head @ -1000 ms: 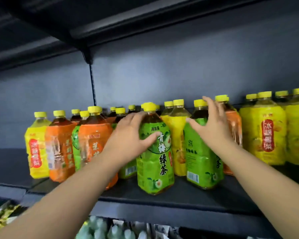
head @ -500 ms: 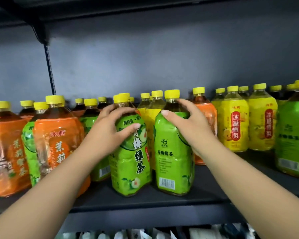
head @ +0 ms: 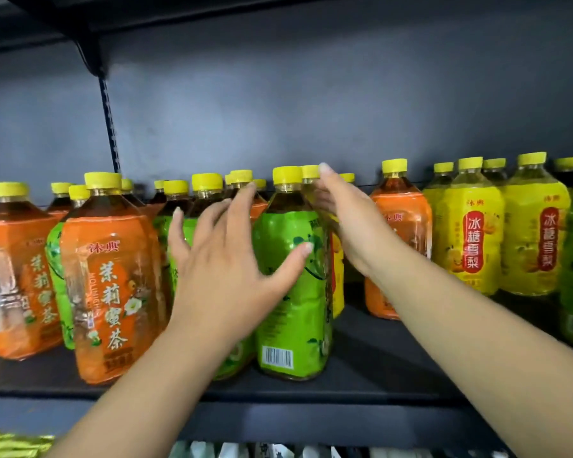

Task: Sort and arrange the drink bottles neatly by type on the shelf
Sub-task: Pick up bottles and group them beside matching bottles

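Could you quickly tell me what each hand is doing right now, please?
Left hand: open, fingers spread, thumb on the green bottle.
Right hand: on the yellow bottle behind it; grip cannot be told.

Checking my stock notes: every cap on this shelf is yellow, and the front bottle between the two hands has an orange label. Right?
One slip: the front bottle between the left hand and the right hand has a green label, not orange, as the head view shows. The visible caps are yellow, as you say.
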Motion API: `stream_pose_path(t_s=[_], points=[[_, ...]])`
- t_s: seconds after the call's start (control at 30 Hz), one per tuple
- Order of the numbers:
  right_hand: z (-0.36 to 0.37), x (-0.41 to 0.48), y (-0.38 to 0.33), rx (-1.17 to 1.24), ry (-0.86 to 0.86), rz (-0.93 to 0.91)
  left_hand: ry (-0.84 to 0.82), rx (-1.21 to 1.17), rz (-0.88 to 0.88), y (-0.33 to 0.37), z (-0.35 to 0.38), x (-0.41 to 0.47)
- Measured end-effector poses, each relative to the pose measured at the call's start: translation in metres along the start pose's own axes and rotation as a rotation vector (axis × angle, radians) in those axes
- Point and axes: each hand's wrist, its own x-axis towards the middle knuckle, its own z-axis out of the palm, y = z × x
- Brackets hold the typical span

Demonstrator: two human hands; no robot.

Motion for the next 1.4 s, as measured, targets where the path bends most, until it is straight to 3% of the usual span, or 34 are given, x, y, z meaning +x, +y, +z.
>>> stream_pose_path(t_s=[0.13, 0.3, 0.37, 0.57, 0.73, 0.9, 1.13, 1.4], points=[[-0.016, 0.028, -0.007, -0.114, 0.129, -0.081, -0.099, 0.144, -0.042, 0.020, 0.016, 0.018], [-0.016, 0.034, 0.040, 0.018, -0.082, 0.266, 0.027, 0.146, -0.031, 0.010, 0.027, 0.015], [-0.020, 0.031, 0.060, 0.106, -0.154, 0.308, 0.031, 0.131, -0.033, 0.010, 0.027, 0.015], [-0.027, 0.022, 0.067, 0.030, -0.166, 0.271, 0.022, 0.115, -0.048, 0.009, 0.027, 0.014], [-0.038, 0.007, 0.062, -0.345, -0.074, 0.125, 0.049, 0.072, -0.118, 0.009, 0.026, 0.010], [-0.043, -0.003, 0.058, -0.551, 0.000, 0.014, 0.055, 0.046, -0.107, 0.004, 0.026, 0.010], [-0.056, -0.023, 0.051, -0.541, 0.070, -0.017, 0.076, 0.019, -0.062, -0.002, 0.029, 0.008], [-0.094, -0.065, 0.032, -0.281, 0.050, 0.002, 0.157, 0.035, -0.032, -0.006, 0.045, 0.011]])
